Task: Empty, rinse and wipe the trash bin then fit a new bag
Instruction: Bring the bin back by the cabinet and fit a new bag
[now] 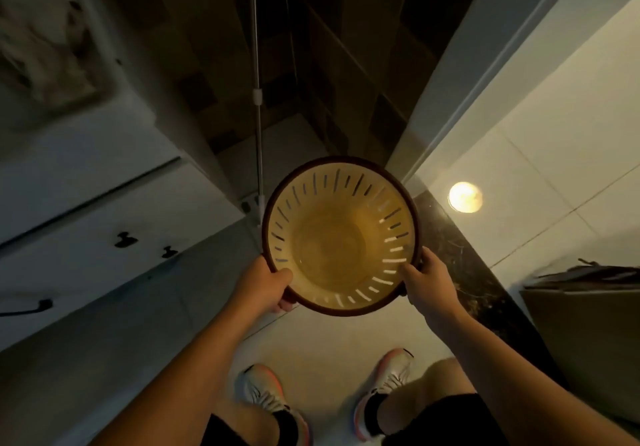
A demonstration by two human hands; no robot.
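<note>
A round yellow trash bin (341, 237) with a dark brown rim and slotted walls hangs in front of me, its open mouth facing up. Nothing lies inside it and no bag lines it. My left hand (265, 284) grips the rim at the lower left, thumb inside the wall. On the lower right of the rim my right hand (427, 282) holds on, fingertips over the edge. The bin is held above the floor at a doorway threshold.
A mop with a metal pole (257, 106) stands in the dark tiled room ahead. White cabinets with dark handles (126, 240) line the left. A dark stone threshold (450, 248) and a lamp's reflection (465, 197) lie to the right, with a brown box (585, 334) beyond. My shoes (268, 397) are below.
</note>
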